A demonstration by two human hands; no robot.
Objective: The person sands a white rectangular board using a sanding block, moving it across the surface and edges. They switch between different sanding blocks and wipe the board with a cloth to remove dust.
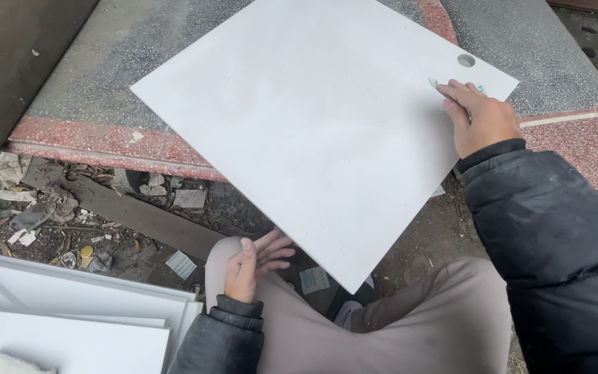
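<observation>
Tile (313,125) spans both hands — left (254,266), right (475,114).

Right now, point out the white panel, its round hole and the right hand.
white panel (313,131), head view, middle of its face
round hole (466,60), head view, centre
right hand (479,118), head view, back of hand
</observation>
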